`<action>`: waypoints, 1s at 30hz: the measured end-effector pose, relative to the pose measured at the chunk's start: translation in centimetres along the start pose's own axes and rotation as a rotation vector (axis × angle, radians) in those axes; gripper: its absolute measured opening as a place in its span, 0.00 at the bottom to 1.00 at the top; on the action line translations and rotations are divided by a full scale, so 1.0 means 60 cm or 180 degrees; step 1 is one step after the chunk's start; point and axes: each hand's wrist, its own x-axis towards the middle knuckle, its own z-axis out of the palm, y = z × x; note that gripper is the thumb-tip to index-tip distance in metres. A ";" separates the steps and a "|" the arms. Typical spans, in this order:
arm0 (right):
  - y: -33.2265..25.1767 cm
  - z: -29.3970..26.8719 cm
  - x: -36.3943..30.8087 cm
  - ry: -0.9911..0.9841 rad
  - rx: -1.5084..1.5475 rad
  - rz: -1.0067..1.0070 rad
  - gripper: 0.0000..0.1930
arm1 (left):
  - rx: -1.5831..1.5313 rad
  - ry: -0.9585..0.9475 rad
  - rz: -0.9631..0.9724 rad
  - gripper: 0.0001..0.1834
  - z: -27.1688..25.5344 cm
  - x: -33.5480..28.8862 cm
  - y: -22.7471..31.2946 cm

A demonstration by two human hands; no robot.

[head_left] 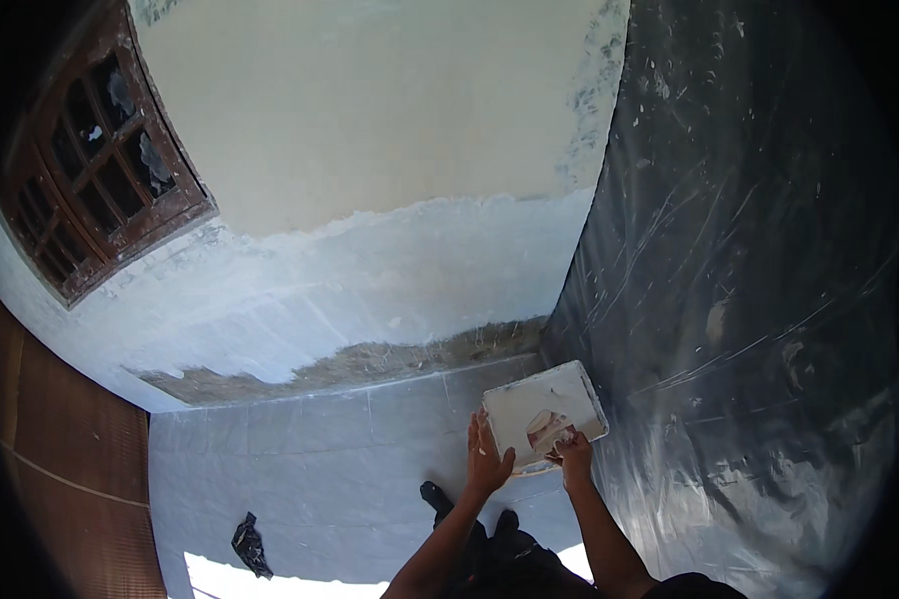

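Note:
A white, roughly rectangular tray or board [519, 397] with smeared edges is in front of me, right of centre. My left hand [486, 461] lies along its left edge, fingers stretched out and thumb spread toward the near corner. At the near edge, my right hand [573, 459] is closed on a small flat white-and-reddish piece [547, 429]. That piece lies over the white surface; its exact kind is unclear. I cannot tell what supports the tray from below.
Ahead stands a wall [370, 120], cream above and patchy white below. A brown-framed window [110, 150] is at upper left. Dark plastic sheeting [749, 250] hangs along the right. A black crumpled bag [251, 545] lies on the grey floor covering [300, 469]. A brown panel [65, 439] borders the left.

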 end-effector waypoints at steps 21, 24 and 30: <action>0.293 -0.125 0.126 0.0377 0.0784 0.1023 0.14 | 0.0775 -0.0958 -0.0480 0.56 0.254 -0.149 -0.274; 0.308 -0.124 0.142 0.0780 0.0343 0.1261 0.13 | 0.0717 -0.0983 -0.0473 0.55 0.275 -0.143 -0.284; 0.335 -0.159 0.093 0.1088 0.0534 0.1367 0.14 | 0.0783 -0.0885 -0.0442 0.52 0.270 -0.157 -0.299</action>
